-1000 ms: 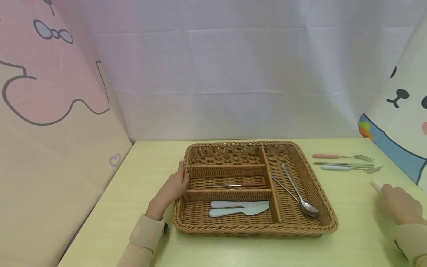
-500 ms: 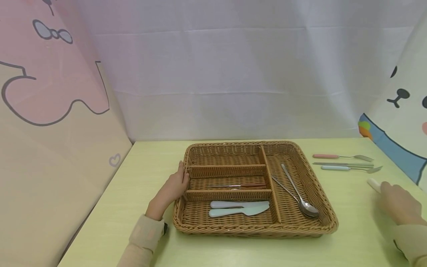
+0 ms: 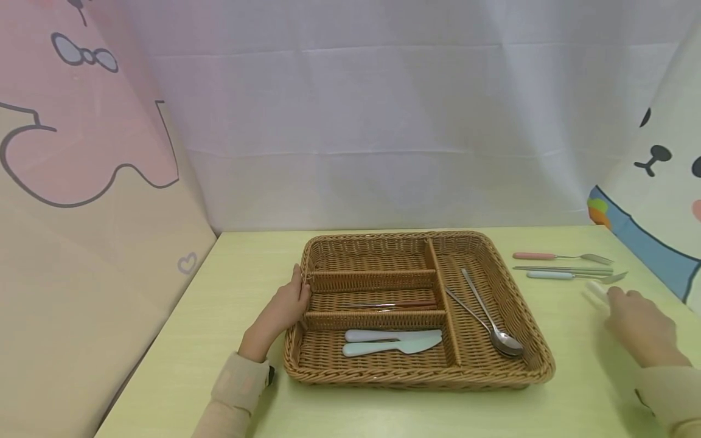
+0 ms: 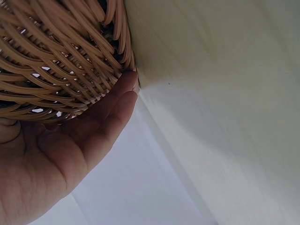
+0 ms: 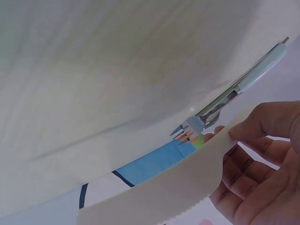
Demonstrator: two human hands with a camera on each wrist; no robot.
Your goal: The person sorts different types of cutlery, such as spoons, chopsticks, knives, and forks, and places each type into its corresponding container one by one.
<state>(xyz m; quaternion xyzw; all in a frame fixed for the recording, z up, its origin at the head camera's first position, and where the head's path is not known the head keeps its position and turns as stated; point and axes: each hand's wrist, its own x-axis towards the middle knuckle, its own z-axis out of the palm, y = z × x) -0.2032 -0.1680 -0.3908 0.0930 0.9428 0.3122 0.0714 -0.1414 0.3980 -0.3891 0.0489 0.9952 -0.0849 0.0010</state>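
My left hand holds the left rim of a brown wicker cutlery basket. In the left wrist view its fingers lie along the woven outer wall. Off to the basket's right, my right hand pinches a white knife with a serrated edge, between thumb and fingers. From the head only the knife's blurred white end shows, close to a fork with a pale blue handle. Beyond that lie green-and-silver chopsticks and a pink-handled fork on the table.
Inside the basket, two pale knives share the front compartment. Chopsticks with reddish-brown ends lie in the middle one. Two spoons rest in the long right compartment. White cloth hangs behind the table; printed cloths flank it.
My right hand has moved left and slightly away from me with the white knife, closer to the blue-handled fork. The left hand and basket stay put.
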